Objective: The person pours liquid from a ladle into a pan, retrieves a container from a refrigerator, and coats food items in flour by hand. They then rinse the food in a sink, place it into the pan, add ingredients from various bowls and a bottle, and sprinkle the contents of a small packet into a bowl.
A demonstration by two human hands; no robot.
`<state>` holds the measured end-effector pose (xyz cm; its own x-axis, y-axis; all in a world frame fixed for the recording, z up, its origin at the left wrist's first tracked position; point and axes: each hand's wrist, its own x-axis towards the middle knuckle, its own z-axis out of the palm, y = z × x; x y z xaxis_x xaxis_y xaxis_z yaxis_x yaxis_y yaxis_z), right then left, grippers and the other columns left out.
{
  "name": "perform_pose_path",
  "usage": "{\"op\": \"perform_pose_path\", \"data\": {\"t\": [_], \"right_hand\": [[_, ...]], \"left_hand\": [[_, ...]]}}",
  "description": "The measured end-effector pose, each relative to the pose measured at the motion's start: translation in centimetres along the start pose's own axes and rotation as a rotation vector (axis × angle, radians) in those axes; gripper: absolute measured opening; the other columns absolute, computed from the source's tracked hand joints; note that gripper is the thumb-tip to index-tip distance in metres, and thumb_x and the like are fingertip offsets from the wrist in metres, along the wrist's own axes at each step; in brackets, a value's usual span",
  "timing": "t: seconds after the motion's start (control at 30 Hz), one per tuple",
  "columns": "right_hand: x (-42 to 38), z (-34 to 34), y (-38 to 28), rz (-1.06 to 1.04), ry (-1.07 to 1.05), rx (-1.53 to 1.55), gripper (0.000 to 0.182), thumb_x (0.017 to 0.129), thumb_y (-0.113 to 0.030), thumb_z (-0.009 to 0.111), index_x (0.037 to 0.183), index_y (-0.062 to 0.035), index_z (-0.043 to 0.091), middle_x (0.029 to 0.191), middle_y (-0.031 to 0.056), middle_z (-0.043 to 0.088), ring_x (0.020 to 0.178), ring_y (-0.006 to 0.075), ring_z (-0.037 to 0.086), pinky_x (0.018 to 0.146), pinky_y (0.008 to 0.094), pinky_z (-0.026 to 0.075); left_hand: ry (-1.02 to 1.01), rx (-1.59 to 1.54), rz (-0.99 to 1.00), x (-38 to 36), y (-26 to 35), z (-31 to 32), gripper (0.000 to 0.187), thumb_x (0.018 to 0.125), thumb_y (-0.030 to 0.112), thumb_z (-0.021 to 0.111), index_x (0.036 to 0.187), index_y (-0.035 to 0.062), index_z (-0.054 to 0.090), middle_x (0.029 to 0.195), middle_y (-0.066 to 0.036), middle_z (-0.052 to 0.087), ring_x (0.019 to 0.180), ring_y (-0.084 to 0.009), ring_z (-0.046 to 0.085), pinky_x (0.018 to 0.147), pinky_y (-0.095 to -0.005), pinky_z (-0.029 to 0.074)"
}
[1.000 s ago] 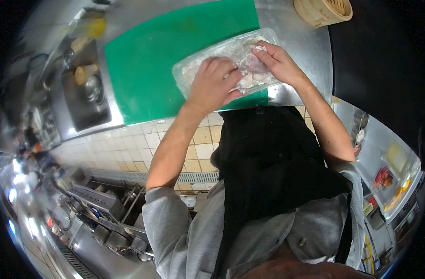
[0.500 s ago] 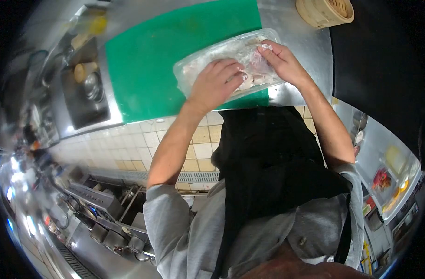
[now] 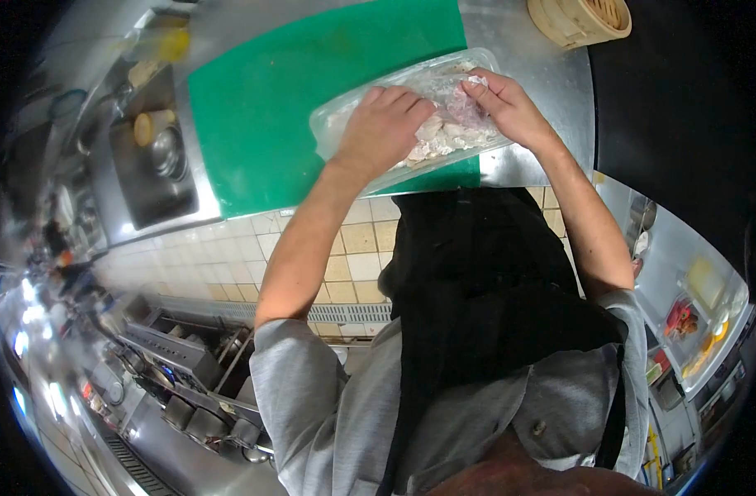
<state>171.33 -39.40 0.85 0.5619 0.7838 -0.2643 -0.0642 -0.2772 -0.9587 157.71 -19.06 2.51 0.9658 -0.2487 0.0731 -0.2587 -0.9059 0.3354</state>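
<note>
A clear plastic tub [image 3: 324,132] lies at a slant across the green cutting board [image 3: 271,91], with white powder and pale, powder-coated pieces [image 3: 444,140] that look like raw meat inside. My right hand [image 3: 518,116] is at the tub's right end. Its thumb and fingers pinch a pinkish piece dusted with white [image 3: 465,109]. My left hand [image 3: 382,132] reaches over the near wall into the left half of the tub, back upward and fingers curled together. Whatever lies under those fingers is hidden.
A bamboo steamer [image 3: 572,23] stands on the steel counter [image 3: 543,66] at the upper right. To the left is a sink [image 3: 147,186] with metal bowls. A bin of food packs [image 3: 692,306] sits low on the right; pots [image 3: 200,426] show at lower left.
My left hand has shifted slightly left and up, its fingers more curled, uncovering more coated pieces in the middle of the tub. The right hand keeps its pinch at almost the same spot.
</note>
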Motion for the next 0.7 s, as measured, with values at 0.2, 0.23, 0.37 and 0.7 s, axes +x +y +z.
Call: {"op": "perform_pose_path", "data": {"t": [0.2, 0.23, 0.37, 0.7], "right_hand": [[0.2, 0.0, 0.4, -0.009, 0.038, 0.029, 0.031, 0.104, -0.027, 0.052, 0.111, 0.0009, 0.064, 0.089, 0.0026, 0.066, 0.083, 0.0092, 0.054, 0.076, 0.0266, 0.047], [0.4, -0.1, 0.9, -0.032, 0.035, 0.030, 0.032, 0.104, -0.027, 0.052, 0.110, 0.0009, 0.064, 0.088, 0.0025, 0.065, 0.081, 0.0095, 0.054, 0.075, 0.0270, 0.047], [0.9, -0.3, 0.7, -0.027, 0.022, -0.053, 0.028, 0.105, -0.029, 0.051, 0.103, -0.0037, 0.064, 0.083, -0.0056, 0.056, 0.077, 0.0051, 0.048, 0.070, 0.0228, 0.043], [2.2, -1.1, 0.2, -0.134, 0.137, -0.230, 0.031, 0.101, -0.031, 0.056, 0.114, -0.0032, 0.062, 0.092, 0.0035, 0.064, 0.084, 0.0116, 0.056, 0.075, 0.0286, 0.047]], "left_hand": [[-0.076, -0.058, 0.048, 0.4, -1.3, -0.3, 0.044, 0.073, 0.017, 0.075, 0.115, 0.0136, 0.063, 0.114, -0.005, 0.063, 0.116, -0.0256, 0.056, 0.098, -0.0373, 0.044], [-0.079, -0.108, 0.053, 0.5, -1.6, 0.0, 0.043, 0.074, 0.018, 0.076, 0.115, 0.0136, 0.063, 0.112, -0.006, 0.064, 0.114, -0.0267, 0.057, 0.094, -0.0372, 0.047], [-0.140, -0.236, -0.027, 1.0, -1.1, -1.2, 0.037, 0.081, 0.025, 0.075, 0.113, 0.0101, 0.063, 0.108, -0.010, 0.066, 0.107, -0.0309, 0.060, 0.088, -0.0379, 0.050], [-0.251, -1.028, -0.687, 2.3, -4.0, 2.2, 0.059, 0.096, 0.057, 0.053, 0.122, 0.0048, 0.062, 0.105, -0.013, 0.068, 0.093, -0.0201, 0.062, 0.078, -0.0356, 0.049]]}}
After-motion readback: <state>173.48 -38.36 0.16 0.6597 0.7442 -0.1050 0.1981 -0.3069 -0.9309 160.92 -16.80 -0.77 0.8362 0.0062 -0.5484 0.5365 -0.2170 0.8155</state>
